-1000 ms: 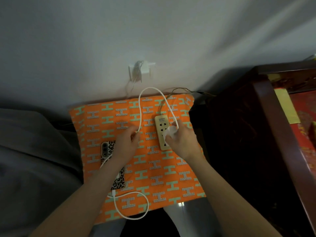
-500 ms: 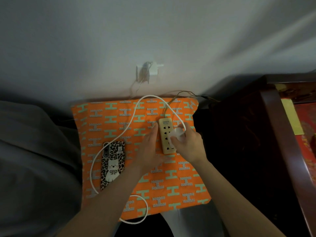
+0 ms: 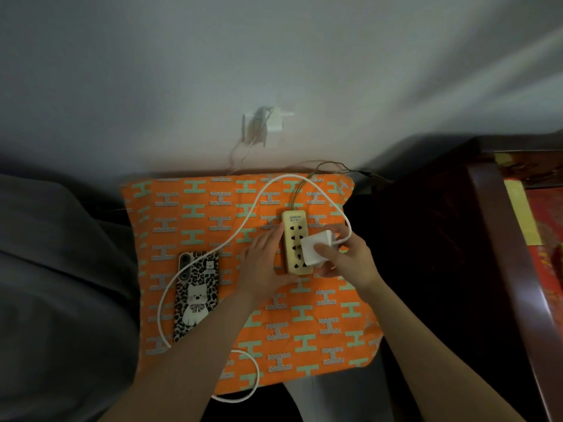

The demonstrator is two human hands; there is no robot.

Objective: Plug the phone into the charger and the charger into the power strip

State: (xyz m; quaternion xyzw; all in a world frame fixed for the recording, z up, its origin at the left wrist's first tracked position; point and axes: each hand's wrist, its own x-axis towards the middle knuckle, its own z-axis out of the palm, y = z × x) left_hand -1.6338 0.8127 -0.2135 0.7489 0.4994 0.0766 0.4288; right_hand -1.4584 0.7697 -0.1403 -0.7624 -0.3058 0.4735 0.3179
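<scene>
Gripping charger (image 3: 316,249) over power strip (image 3: 295,236), right hand (image 3: 347,263) now lower; left hand (image 3: 268,266) still braces strip, fingers flat.

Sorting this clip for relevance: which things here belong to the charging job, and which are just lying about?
In the job:
power strip, steadied by the left hand
charger, held by the right hand
white cable
phone

Lying about:
orange cushion
wall plug
dark wooden furniture
</scene>
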